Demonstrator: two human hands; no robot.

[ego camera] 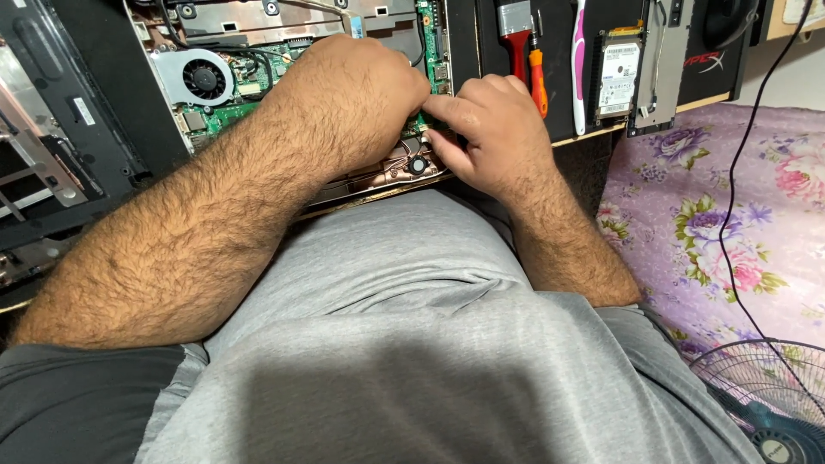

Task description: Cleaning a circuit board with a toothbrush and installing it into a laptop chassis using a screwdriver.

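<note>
Your left hand (357, 94) lies knuckles-up across the opened laptop (284, 51), its fingers curled down onto the green circuit board (219, 116) — whether they pinch anything you cannot tell, since the back of the hand hides the fingertips. Your right hand (490, 129) meets it at about 3 o'clock, closed with thumb and forefinger pressed together at the board's near right edge, just beside a narrow green strip of board (432, 43) that runs up toward 12 o'clock; what sits between those fingertips is too small to make out. The board lies inside the laptop's open shell on the tabletop (601, 133), directly above your lap. At 10 o'clock from your left hand sits the round cooling fan (204, 77), touching the board's left end. A small black round part (418, 165) with thin wires shows below the two hands, at the shell's near edge. To the right, at 2 o'clock, lie a red-handled brush (516, 39), an orange screwdriver (537, 77), a pink and white toothbrush (578, 69) and a bare hard drive (619, 77) — all apart from your hands. A floral purple cloth (730, 223) covers the floor at 4 o'clock, with a fan's wire grille (765, 404) at the lower right corner.
</note>
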